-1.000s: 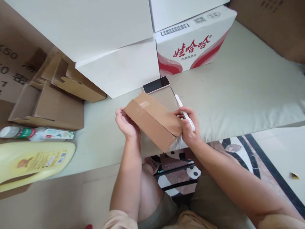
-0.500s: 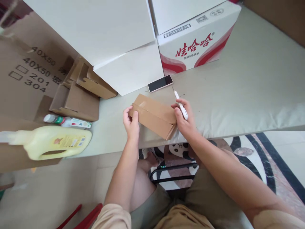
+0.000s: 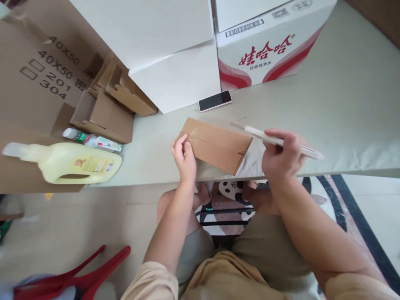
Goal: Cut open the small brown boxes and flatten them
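A small brown cardboard box lies at a slant on the pale cloth-covered bench, a seam running along its upper side. My left hand grips its left end, fingertips on top near the seam. To the right of the box, my right hand is closed around a white utility knife. Its thin blade is out and points left, over the box's far right edge; whether it touches the cardboard I cannot tell. A phone lies behind the box, screen up.
White cartons and a red-and-white water carton stand at the back. At left are open brown boxes, a small bottle and a yellow detergent jug. The bench's front edge runs just before the box.
My right hand has left the box's right end and moved right, lifting the knife, whose blade now points left. My left hand keeps its grip. The view has shifted slightly.
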`<act>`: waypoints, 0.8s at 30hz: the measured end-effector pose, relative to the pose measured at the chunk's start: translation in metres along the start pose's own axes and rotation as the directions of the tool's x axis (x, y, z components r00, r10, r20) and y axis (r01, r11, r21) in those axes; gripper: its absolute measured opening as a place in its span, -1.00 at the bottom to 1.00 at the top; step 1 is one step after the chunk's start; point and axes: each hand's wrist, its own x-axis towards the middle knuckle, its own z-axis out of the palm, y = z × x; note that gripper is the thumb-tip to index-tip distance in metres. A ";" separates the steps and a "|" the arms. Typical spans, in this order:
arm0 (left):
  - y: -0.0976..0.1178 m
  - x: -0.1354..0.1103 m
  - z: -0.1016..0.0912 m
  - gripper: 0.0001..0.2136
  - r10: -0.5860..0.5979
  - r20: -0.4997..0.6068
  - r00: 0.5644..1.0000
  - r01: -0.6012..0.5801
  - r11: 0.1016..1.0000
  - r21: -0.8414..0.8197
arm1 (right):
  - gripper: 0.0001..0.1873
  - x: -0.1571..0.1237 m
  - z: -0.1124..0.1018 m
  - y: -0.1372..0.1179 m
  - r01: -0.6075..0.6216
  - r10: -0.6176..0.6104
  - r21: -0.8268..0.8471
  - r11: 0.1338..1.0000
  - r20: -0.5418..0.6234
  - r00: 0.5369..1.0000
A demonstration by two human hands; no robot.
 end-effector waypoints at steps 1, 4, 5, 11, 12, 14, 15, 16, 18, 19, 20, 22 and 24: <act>-0.001 -0.002 0.003 -0.74 0.002 -0.011 1.000 -0.002 1.000 -0.007 | -0.50 -0.002 -0.004 -0.003 0.007 -0.007 0.031 0.999 0.000 1.000; -0.004 -0.007 0.010 -0.72 0.063 -0.030 0.998 -0.063 0.998 -0.015 | -0.57 -0.007 -0.009 -0.012 0.012 -0.021 0.061 0.998 0.154 0.988; -0.005 -0.008 0.012 -0.72 0.091 -0.035 0.995 -0.091 0.996 -0.012 | -0.62 -0.008 -0.010 -0.014 0.009 -0.017 0.038 0.999 0.204 0.979; -0.012 -0.007 0.015 -0.71 0.194 -0.065 0.979 -0.194 0.981 0.003 | -0.63 -0.010 -0.007 -0.015 -0.118 0.116 -0.005 0.993 0.225 0.967; -0.012 -0.007 0.015 -0.71 0.201 -0.067 0.977 -0.201 0.980 0.007 | -0.61 -0.011 -0.007 -0.014 -0.143 0.139 0.002 0.990 0.219 0.966; -0.014 -0.009 0.013 -0.71 0.209 -0.068 0.976 -0.209 0.978 0.010 | -0.59 -0.012 -0.006 -0.014 -0.159 0.161 -0.027 0.987 0.192 0.968; -0.014 -0.009 0.012 -0.70 0.210 -0.069 0.975 -0.209 0.978 0.010 | -0.60 -0.012 -0.005 -0.015 -0.148 0.155 -0.057 0.987 0.175 0.972; -0.014 -0.010 0.012 -0.70 0.209 -0.070 0.975 -0.209 0.978 0.009 | -0.62 -0.013 -0.004 -0.016 -0.128 0.141 -0.092 0.988 0.161 0.977; -0.013 -0.012 0.010 -0.69 0.203 -0.064 0.977 -0.202 0.979 0.013 | -0.67 -0.012 -0.002 -0.020 -0.086 0.108 -0.150 0.985 0.146 0.983; -0.013 -0.012 0.009 -0.69 0.198 -0.060 0.978 -0.197 0.980 0.018 | -0.68 -0.011 -0.001 -0.022 -0.074 0.098 -0.163 0.984 0.146 0.984; -0.013 -0.012 0.009 -0.69 0.193 -0.054 0.980 -0.192 0.981 0.023 | -0.69 -0.010 0.000 -0.023 -0.070 0.095 -0.162 0.984 0.148 0.984; -0.012 -0.011 0.008 -0.68 0.189 -0.038 0.981 -0.188 0.982 0.029 | -0.70 -0.008 0.001 -0.024 -0.088 0.110 -0.146 0.985 0.151 0.982; -0.012 -0.009 0.008 -0.69 0.194 -0.028 0.981 -0.193 0.981 0.035 | -0.70 -0.007 0.000 -0.024 -0.100 0.120 -0.141 0.985 0.145 0.982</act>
